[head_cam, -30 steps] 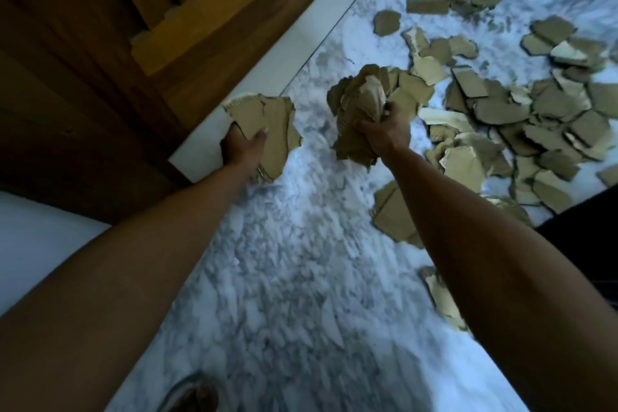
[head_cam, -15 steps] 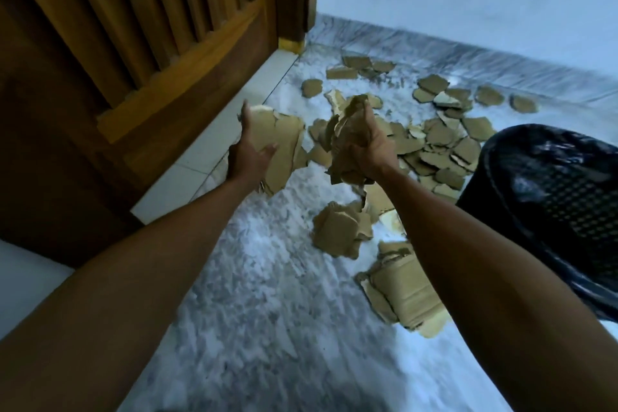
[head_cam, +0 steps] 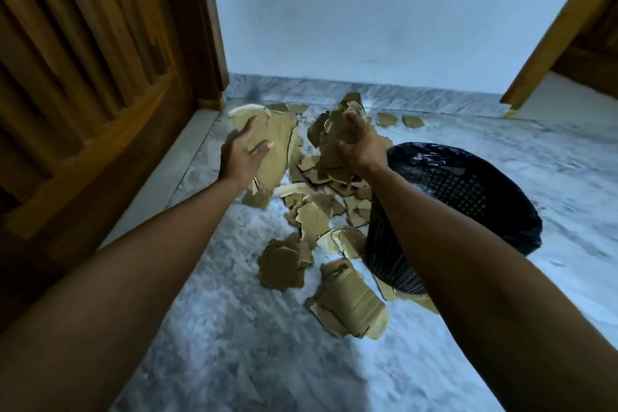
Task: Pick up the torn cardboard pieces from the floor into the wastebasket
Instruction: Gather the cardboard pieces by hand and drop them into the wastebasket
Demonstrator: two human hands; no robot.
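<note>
My left hand (head_cam: 242, 154) holds a stack of flat brown cardboard pieces (head_cam: 276, 147) raised above the floor. My right hand (head_cam: 359, 144) grips a crumpled bunch of cardboard pieces (head_cam: 336, 130), just left of the wastebasket's rim. The black mesh wastebasket (head_cam: 461, 197), lined with a dark bag, stands on the floor to the right, partly behind my right forearm. Several torn cardboard pieces (head_cam: 347, 304) lie on the marble floor between my arms and beside the basket.
A wooden door (head_cam: 83, 94) stands along the left with a white threshold strip (head_cam: 157, 184) below it. A pale wall (head_cam: 368, 17) closes the far side. Another wooden frame (head_cam: 565, 30) rises at the right. More scraps (head_cam: 413, 121) lie near the skirting.
The view has tilted up and to the right, so the whole wastebasket shows. Both hands have risen with their cardboard, and the right hand has come close to the basket's rim.
</note>
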